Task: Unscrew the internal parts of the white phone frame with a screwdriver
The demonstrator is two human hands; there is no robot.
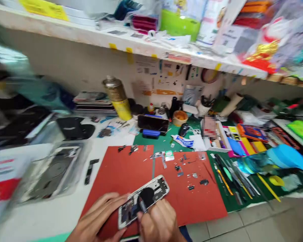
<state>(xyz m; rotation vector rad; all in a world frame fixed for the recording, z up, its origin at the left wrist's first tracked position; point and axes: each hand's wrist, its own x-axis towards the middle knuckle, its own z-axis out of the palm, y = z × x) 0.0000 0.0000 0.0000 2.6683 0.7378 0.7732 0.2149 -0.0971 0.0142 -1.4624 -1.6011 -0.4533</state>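
A white-rimmed phone frame (156, 189), opened up with dark inner parts showing, is held tilted over the red mat (192, 208). My left hand (101, 210) grips it by its left end, fingers along the upper edge and thumb at the lower one. My right hand (158, 218) is closed round a slim tool with a ribbed metal grip (142, 204), its front end over the middle of the frame. The tool's exact kind and its tip cannot be made out. Small phone parts (178, 168) and flex cables lie scattered on the mat beyond the hands.
Tweezers and slim tools (232, 178) lie right on a green mat. Behind stand a propped phone (153, 123), a tape roll (179, 117) and a spray can (117, 97). Another phone part (54, 171) lies bagged at left. A loaded shelf (91, 38) overhangs the bench.
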